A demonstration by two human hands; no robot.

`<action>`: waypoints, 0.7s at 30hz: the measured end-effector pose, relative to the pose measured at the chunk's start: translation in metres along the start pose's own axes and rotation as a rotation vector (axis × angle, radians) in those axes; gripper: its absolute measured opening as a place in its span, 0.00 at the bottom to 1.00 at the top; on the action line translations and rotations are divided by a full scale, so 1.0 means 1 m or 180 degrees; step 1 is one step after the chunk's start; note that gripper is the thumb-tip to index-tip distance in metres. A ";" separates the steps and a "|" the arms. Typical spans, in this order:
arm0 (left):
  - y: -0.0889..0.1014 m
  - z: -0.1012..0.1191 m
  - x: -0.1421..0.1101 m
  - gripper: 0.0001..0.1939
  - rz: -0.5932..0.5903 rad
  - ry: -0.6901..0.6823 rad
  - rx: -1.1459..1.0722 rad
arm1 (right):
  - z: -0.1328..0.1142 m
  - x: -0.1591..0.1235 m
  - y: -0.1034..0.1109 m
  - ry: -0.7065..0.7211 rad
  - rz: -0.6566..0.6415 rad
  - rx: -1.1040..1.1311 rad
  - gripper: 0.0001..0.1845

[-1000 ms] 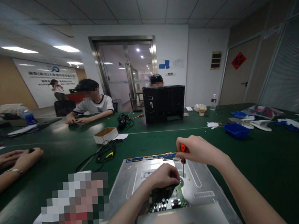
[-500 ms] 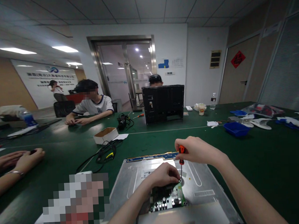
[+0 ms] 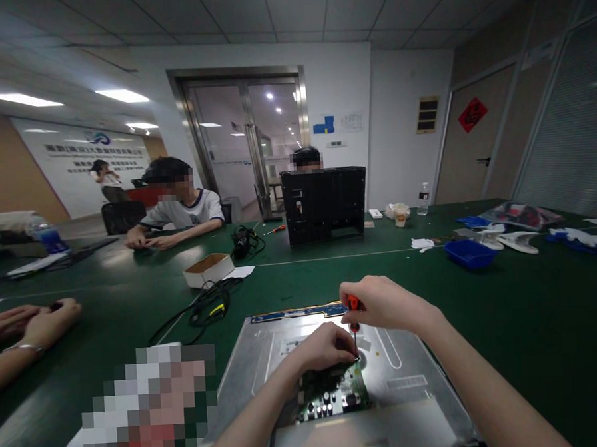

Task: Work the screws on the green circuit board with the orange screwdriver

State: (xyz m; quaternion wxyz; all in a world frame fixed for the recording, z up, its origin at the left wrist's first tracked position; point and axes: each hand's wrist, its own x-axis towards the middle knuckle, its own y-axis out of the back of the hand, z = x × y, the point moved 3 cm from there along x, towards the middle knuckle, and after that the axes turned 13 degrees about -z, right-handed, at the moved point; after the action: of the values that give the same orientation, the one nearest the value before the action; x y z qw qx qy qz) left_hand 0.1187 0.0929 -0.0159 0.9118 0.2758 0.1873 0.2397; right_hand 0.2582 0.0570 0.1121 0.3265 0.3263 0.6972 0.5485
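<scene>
A screwdriver [image 3: 353, 307] with a red and black handle is gripped near its top by my right hand [image 3: 383, 302]. It stands nearly upright, its shaft reaching down to the upper right corner of a green circuit board [image 3: 354, 390]. My left hand [image 3: 327, 345] rests over the board, thumb and finger pinched together beside the shaft's tip; whatever they pinch is too small to make out. Beneath the board lies a grey metal display panel [image 3: 408, 404], flat on the green table. A narrow blue circuit strip [image 3: 293, 314] runs along the panel's far edge.
Black cables [image 3: 215, 304] and an open white box [image 3: 209, 271] lie left of the panel. A blue tray [image 3: 470, 254] stands to the right. Across the table is an upright black panel [image 3: 325, 205] with a person behind it. Another person's hands [image 3: 53, 323] are at far left.
My right hand and the screwdriver have shifted slightly left, and the screwdriver is more upright. My left hand stays in almost the same place. The whole view has moved a little.
</scene>
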 end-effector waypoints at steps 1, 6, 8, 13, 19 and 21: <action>0.000 0.001 0.000 0.06 0.0005 -0.0007 0.0013 | 0.001 0.000 0.000 -0.0010 -0.0004 0.0002 0.11; 0.001 0.002 0.000 0.06 -0.0018 -0.0090 0.0008 | 0.002 0.002 -0.001 -0.0017 0.0006 0.0062 0.11; 0.001 0.003 -0.001 0.06 -0.0010 -0.0101 0.0013 | 0.001 0.002 -0.001 -0.0034 0.0017 0.0027 0.11; 0.001 0.003 -0.002 0.06 0.0036 -0.0037 -0.0030 | -0.001 0.002 0.000 -0.0032 -0.0004 -0.0024 0.13; 0.000 0.002 -0.001 0.07 -0.0006 -0.0066 -0.0068 | -0.001 -0.003 0.000 0.0187 -0.0039 0.0130 0.07; 0.000 0.002 -0.001 0.07 -0.0002 -0.0038 -0.0041 | 0.000 -0.003 0.000 0.0115 -0.0025 0.0132 0.07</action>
State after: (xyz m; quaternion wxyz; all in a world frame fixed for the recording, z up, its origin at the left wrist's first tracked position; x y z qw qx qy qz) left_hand 0.1192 0.0912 -0.0143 0.9148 0.2713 0.1803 0.2390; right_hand 0.2600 0.0544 0.1121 0.3092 0.3203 0.7154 0.5385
